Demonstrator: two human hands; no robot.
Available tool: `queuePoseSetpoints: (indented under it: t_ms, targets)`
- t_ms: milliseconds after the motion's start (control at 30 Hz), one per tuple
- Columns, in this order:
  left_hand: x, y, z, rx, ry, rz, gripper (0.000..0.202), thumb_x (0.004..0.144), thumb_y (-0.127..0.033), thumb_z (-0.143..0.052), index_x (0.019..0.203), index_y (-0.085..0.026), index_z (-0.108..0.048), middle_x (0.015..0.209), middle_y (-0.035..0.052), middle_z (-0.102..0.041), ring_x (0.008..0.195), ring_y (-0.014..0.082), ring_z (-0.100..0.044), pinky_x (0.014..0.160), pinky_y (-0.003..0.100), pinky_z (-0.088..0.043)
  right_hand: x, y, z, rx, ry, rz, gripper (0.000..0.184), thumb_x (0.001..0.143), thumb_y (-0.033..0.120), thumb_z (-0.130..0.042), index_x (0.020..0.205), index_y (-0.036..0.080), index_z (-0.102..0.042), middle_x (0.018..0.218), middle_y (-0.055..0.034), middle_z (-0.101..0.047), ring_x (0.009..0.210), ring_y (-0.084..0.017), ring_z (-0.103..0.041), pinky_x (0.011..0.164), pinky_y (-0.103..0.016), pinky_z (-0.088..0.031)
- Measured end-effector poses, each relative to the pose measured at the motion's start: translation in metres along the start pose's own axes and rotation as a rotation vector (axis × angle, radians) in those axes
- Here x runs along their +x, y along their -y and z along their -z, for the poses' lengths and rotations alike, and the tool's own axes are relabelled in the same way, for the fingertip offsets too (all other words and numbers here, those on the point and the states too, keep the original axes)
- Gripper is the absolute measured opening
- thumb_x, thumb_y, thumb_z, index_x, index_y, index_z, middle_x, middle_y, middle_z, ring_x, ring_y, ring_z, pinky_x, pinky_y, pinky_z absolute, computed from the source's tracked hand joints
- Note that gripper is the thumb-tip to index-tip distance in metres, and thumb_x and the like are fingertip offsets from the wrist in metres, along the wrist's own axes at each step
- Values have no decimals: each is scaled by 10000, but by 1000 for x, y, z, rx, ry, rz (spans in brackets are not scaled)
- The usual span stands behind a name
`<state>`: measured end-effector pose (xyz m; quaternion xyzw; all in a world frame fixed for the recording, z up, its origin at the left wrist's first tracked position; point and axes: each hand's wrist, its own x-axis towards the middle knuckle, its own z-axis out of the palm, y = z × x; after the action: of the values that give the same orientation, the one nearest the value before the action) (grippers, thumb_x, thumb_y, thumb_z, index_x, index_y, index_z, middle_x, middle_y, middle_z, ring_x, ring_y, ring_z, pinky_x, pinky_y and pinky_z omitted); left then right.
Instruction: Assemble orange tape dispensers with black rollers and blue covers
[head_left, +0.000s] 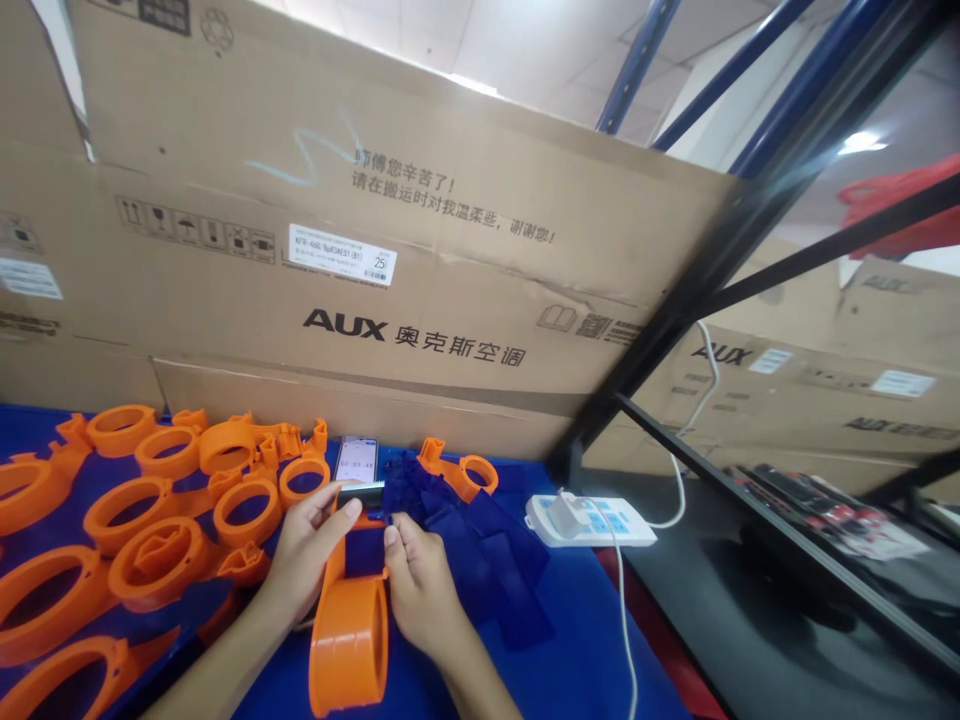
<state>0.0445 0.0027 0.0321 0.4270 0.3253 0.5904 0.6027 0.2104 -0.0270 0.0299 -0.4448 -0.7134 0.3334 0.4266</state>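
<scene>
Both hands hold an orange plastic tape dispenser [349, 640] low in the middle, its wide ring toward me. My left hand [307, 545] is closed round its upper left side, the thumb by a dark cutter strip with pale teeth [361, 492]. At the upper right edge of the dispenser, my right hand [416, 570] is closed with thumb and fingers pinched; the exact contact is partly hidden. A heap of dark blue thin pieces [480, 540] lies just beyond my right hand. Several similar orange dispensers [161, 562] cover the left of the blue table.
A phone with a timer [356, 460] stands beyond my hands. Another orange dispenser [477, 478] lies behind the heap. On the right are a white power strip [592, 520], its cable [628, 630] and a dark metal rack post [637, 370]. A large cardboard box [337, 380] walls off the back.
</scene>
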Motion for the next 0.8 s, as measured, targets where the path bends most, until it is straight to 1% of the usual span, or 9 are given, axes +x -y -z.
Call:
queuePoseSetpoints:
  t_ms: [233, 500, 600, 700, 767, 800]
  targets:
    - [-1, 1, 1, -55, -4, 14, 333, 811, -356, -817, 1100, -193, -784, 960, 67, -785, 827, 193, -696, 749, 248, -558, 0, -1, -3, -10, -31, 23, 340, 1095, 372, -357, 834, 218, -510, 672, 33, -534, 555, -115, -465, 554, -228, -347]
    - [-2, 1, 3, -103, -16, 42, 326, 789, -343, -833, 1070, -188, -783, 937, 61, -786, 750, 182, -696, 668, 244, -557, -2, 4, -5, -13, -47, 34, 335, 1091, 356, -365, 813, 220, -495, 662, 42, -504, 554, -110, -432, 554, -227, -334]
    - [-5, -1, 0, -108, -37, 41, 321, 793, -356, -827, 1059, -184, -779, 909, 55, -787, 746, 191, -711, 695, 260, -570, -1, 4, -5, -9, -42, 37, 332, 1087, 360, -367, 822, 216, -506, 671, 44, -499, 562, -108, -423, 554, -225, -332]
    - [-7, -2, -5, -122, -70, 42, 308, 809, -379, -807, 1049, -189, -770, 958, 66, -796, 878, 244, -743, 815, 312, -582, 1, 5, 1, -44, -29, 54, 331, 1075, 357, -386, 797, 213, -494, 657, 54, -459, 558, -102, -396, 543, -222, -312]
    - [-7, -1, -7, -123, -67, 55, 326, 812, -393, -797, 1068, -194, -762, 1075, 87, -789, 1050, 296, -722, 930, 360, -558, 2, 6, 6, -88, -37, 62, 332, 1060, 346, -414, 758, 216, -466, 623, 67, -405, 538, -98, -361, 526, -223, -287]
    - [-6, 0, -8, -115, -63, 61, 347, 812, -397, -793, 1096, -202, -755, 1155, 93, -772, 1149, 317, -685, 986, 377, -531, 3, 6, 8, -114, -54, 62, 334, 1051, 338, -428, 739, 218, -448, 605, 73, -372, 527, -96, -342, 518, -224, -275]
